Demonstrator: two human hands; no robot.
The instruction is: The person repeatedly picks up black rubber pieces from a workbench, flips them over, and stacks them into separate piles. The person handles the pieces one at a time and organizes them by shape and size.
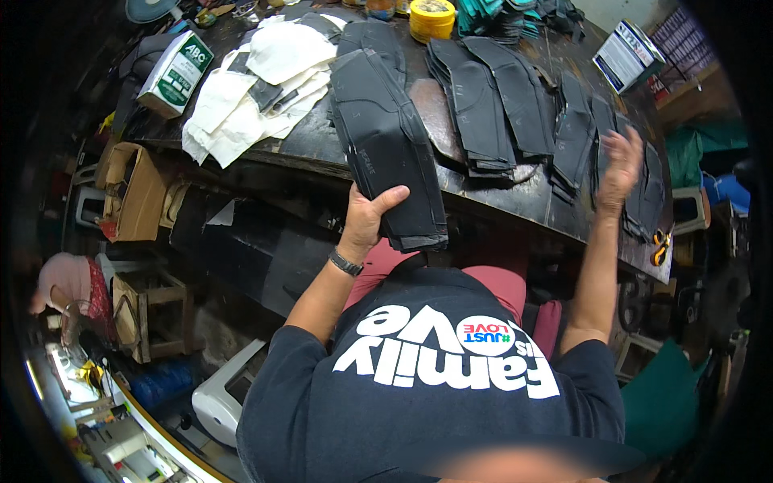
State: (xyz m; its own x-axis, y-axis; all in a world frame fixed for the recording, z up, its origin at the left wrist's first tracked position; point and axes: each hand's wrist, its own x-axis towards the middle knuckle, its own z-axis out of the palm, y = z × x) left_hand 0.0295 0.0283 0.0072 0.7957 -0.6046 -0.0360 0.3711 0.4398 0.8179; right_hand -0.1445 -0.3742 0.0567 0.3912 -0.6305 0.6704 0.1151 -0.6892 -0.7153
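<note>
Across our dark worktable (310, 150) lie white sheets (291, 53) and piles of black panels (481, 113), a yellow tub (431, 22) behind. Our left hand (369, 216) grips one black stack (390, 149), thumb on top, its near end jutting past the front edge. Our right hand (620, 173), blurred, is raised open near the rightmost piles.

A bare strip of counter (538, 200) runs along the front edge before the black panel stacks (487, 105), with only slim gaps between piles. A held black stack (390, 145) juts over that edge, near white fabric pieces (290, 52). A yellow tub (432, 20) and teal pieces (493, 18) obstruct the back edge; scissors (661, 248) occupy the right front corner.
</note>
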